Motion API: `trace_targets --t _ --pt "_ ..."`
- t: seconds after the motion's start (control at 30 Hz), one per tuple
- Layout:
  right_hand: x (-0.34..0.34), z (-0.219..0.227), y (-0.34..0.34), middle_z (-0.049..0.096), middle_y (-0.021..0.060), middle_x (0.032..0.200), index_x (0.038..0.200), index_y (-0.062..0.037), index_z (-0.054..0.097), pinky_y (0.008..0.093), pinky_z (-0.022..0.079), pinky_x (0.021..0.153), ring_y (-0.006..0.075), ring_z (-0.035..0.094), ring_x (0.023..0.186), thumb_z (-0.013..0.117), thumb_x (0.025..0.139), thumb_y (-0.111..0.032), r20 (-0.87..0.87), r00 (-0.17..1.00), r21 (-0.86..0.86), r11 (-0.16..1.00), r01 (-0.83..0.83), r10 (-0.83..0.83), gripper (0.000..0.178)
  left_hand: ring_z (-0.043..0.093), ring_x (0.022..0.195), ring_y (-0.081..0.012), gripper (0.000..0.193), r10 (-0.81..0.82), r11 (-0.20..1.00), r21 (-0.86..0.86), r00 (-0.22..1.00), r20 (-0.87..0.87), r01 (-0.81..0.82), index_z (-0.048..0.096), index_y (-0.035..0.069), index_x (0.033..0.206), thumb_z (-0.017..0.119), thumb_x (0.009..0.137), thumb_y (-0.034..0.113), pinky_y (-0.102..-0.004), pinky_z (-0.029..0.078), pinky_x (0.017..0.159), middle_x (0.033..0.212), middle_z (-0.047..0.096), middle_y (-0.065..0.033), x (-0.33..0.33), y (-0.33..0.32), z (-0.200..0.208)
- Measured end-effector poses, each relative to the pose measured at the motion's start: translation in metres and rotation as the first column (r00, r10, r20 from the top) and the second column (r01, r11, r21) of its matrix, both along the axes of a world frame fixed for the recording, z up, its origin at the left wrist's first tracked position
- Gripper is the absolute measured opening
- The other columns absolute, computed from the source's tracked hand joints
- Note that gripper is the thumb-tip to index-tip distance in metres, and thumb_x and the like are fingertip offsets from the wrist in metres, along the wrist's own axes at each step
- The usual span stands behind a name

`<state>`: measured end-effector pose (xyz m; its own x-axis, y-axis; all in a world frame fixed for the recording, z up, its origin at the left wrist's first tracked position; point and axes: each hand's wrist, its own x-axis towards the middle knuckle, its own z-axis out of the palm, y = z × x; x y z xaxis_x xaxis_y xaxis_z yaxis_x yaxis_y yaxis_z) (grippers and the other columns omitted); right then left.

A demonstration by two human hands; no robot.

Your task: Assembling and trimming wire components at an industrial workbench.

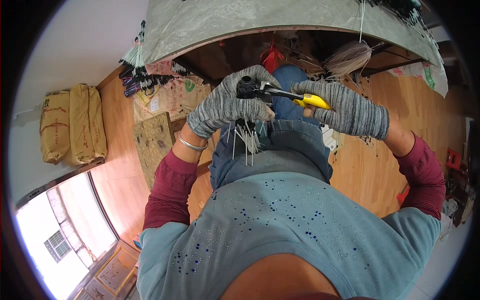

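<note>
In a grey knitted glove, my left hand (220, 107) is closed around a bundle of thin white sticks (250, 139) with black ends. The sticks hang below the fist, over my lap. A dark, round, stepped piece (246, 87) pokes out at the top of that fist; whether it belongs to the bundle I cannot tell. My right hand (350, 109), gloved alike, grips pliers (316, 101) by their yellow handles. The metal jaws reach left to the black piece and the fingers of my left hand. Exactly what the jaws touch is hidden.
A grey stone-patterned table (215, 22) stands ahead, with a pale strand bundle (350, 59) and a red tassel (273, 57) beneath its edge. More black-and-white stick bundles (134, 57) lie at the left. A wooden bench (152, 145) and brown sacks (75, 125) are also left.
</note>
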<state>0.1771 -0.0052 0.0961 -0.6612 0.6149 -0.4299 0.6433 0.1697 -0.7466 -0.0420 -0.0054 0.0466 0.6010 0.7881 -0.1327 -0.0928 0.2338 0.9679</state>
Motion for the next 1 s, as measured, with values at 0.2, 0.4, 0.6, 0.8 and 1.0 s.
trace_targets --t 0.2,0.4,0.6,0.8,1.0 --pt "0.007 -0.018 -0.004 0.053 0.0135 0.074 0.102 -0.0067 0.046 0.0322 0.041 0.061 0.0244 0.053 0.068 0.051 0.077 -0.030 -0.103 0.995 0.244 0.970 0.021 0.004 0.035 0.049 0.070 -0.0073 0.045 -0.028 0.992 0.118 0.997 -0.074 0.036 0.052 0.003 0.092 0.073 0.055 0.018 -0.0202 0.042 0.063 0.074 0.051 0.0004 0.002 0.003 -0.001" --pt "0.008 -0.014 -0.012 0.053 0.0112 0.071 0.097 -0.0060 0.049 0.0310 0.041 0.060 0.0219 0.053 0.068 0.051 0.077 -0.029 -0.147 0.989 0.207 0.977 0.042 -0.011 0.030 0.052 0.064 -0.0073 0.030 0.016 0.960 0.280 0.994 -0.110 0.015 0.053 0.003 0.088 0.067 0.062 0.011 -0.0200 0.044 0.059 0.072 0.054 -0.0008 0.006 -0.001 0.000" --pt "0.005 0.000 -0.012 0.052 0.0077 0.068 0.095 -0.0055 0.050 0.0287 0.041 0.059 0.0156 0.052 0.065 0.051 0.077 -0.029 -0.148 0.989 0.030 0.999 0.027 -0.022 0.029 0.053 0.058 -0.0065 0.020 0.044 0.955 0.297 0.996 -0.079 -0.018 0.054 0.003 0.082 0.064 0.066 0.010 -0.0186 0.044 0.056 0.066 0.054 -0.0013 0.009 -0.001 0.001" --pt "0.009 0.009 -0.010 0.050 0.0031 0.062 0.094 -0.0049 0.050 0.0222 0.040 0.048 0.0083 0.047 0.054 0.051 0.078 -0.030 -0.094 0.978 -0.532 0.840 0.107 -0.185 0.030 0.052 0.055 -0.0059 0.021 -0.025 0.978 0.202 0.986 -0.167 0.059 0.055 0.003 0.081 0.065 0.065 0.012 -0.0179 0.042 0.052 0.064 0.054 -0.0009 0.009 -0.001 0.006" --pt "0.011 0.000 -0.019 0.049 -0.0001 0.059 0.094 -0.0040 0.050 0.0191 0.038 0.043 0.0064 0.046 0.049 0.050 0.078 -0.032 -0.216 0.919 -0.818 0.575 0.013 -0.329 0.032 0.050 0.064 -0.0081 0.029 -0.120 0.971 0.181 0.974 -0.195 0.156 0.056 0.003 0.080 0.067 0.059 0.019 -0.0211 0.041 0.059 0.067 0.054 -0.0009 0.008 0.000 0.006"
